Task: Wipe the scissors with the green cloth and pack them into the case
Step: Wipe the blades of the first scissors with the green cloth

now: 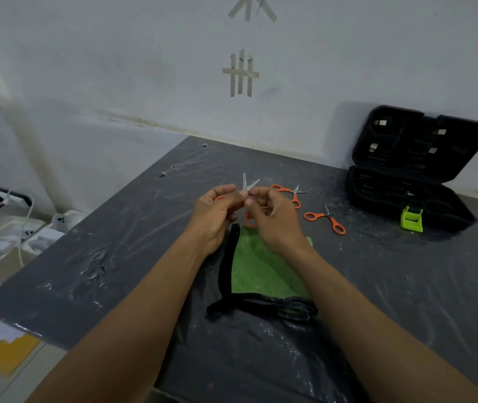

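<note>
Both hands hold one small pair of orange-handled scissors above the table, its blades open in a V and pointing up. My left hand grips one orange handle. My right hand pinches the scissors near the pivot, with the other orange loop showing below it. The green cloth lies flat on the table beneath my wrists, edged by a black strap. Two more orange scissors lie to the right, one farther back, one nearer. The black case stands open at the back right.
A lime green latch hangs on the case's front edge. The table is covered in wrinkled dark plastic and ends at the left. Beyond that edge are white boxes, cables and a power strip on the floor. A white wall stands behind.
</note>
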Demonstrator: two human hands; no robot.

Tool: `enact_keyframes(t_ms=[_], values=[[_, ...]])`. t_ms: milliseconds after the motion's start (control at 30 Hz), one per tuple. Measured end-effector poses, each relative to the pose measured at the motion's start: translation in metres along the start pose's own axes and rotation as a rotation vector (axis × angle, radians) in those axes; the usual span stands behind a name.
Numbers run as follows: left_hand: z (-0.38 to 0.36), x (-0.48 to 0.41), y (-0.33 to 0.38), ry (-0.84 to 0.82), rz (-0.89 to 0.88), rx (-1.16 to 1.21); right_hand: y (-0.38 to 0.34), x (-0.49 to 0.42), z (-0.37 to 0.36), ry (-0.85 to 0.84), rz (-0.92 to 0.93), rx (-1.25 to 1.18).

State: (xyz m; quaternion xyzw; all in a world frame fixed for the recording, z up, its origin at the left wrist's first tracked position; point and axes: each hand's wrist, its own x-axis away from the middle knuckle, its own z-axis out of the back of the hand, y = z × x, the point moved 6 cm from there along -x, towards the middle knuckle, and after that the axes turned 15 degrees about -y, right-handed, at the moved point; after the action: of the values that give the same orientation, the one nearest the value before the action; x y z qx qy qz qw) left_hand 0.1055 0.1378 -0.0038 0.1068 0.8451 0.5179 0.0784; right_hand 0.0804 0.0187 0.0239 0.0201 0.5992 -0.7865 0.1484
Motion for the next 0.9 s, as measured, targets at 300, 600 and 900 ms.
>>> enact_keyframes(t_ms=[300,600,900], values=[[-0.007,0.000,-0.006,-0.070,-0.023,0.199,0.003,-0.007,-0.001,0.073,0.013,-0.088],[-0.006,0.002,-0.001,-0.040,-0.040,0.157,0.002,-0.003,-0.003,0.049,-0.024,-0.010],[0.001,0.004,0.014,0.021,-0.100,-0.029,0.016,0.027,-0.007,-0.153,-0.220,0.709]])
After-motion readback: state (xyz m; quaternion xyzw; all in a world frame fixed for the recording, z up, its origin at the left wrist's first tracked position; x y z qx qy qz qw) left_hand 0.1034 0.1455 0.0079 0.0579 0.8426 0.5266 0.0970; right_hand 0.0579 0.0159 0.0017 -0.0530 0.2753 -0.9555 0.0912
